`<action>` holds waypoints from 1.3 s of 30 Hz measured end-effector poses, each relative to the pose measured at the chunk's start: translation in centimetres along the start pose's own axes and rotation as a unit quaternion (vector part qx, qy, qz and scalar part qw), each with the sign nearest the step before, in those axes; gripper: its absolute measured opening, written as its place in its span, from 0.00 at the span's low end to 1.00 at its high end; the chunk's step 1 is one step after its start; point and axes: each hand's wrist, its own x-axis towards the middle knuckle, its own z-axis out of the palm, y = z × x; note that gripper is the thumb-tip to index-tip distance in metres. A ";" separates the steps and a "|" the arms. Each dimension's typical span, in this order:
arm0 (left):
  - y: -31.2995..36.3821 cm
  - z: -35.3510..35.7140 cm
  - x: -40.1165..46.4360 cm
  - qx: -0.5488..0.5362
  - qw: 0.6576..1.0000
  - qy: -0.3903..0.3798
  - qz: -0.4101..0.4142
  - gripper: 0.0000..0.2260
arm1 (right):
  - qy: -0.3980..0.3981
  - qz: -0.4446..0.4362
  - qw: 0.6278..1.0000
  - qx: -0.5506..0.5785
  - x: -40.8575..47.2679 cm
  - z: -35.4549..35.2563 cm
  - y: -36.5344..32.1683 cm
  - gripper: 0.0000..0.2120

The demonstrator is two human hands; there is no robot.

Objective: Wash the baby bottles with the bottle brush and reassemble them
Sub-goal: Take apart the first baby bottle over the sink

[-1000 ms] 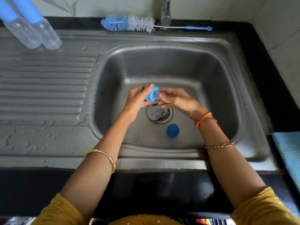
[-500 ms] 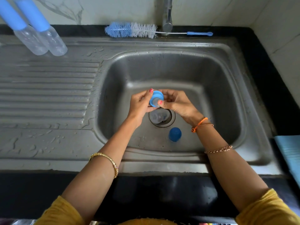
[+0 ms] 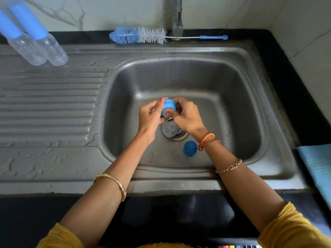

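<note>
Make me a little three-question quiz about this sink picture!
1. True or false: the bottle brush lies inside the sink basin.
2. What do the left hand and right hand hold together? A) a sponge B) a blue ring C) a spoon
3. Fill in: the blue cap sits near the ____.

Key: 1 false, it lies behind the basin by the tap; 2 B; 3 drain.

Steel sink: blue cap in basin at 6 o'clock; clear part over drain. Drainboard: two bottles at 10 o'clock. Bottle brush at 12 o'clock rim.
</note>
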 end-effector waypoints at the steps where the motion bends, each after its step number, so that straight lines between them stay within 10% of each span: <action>1: 0.0 0.0 0.0 -0.001 1.000 0.001 -0.001 0.10 | 0.005 -0.005 1.000 -0.011 -0.1 0.1 -0.1 0.12; 23: 0.6 0.4 -0.5 -0.080 0.996 -0.004 -0.030 0.04 | 0.097 0.045 0.993 0.047 0.4 0.4 -0.3 0.07; 39: 0.3 -0.6 0.6 -0.099 0.989 -0.021 -0.108 0.05 | -0.084 0.077 0.976 0.186 0.6 -1.5 1.2 0.14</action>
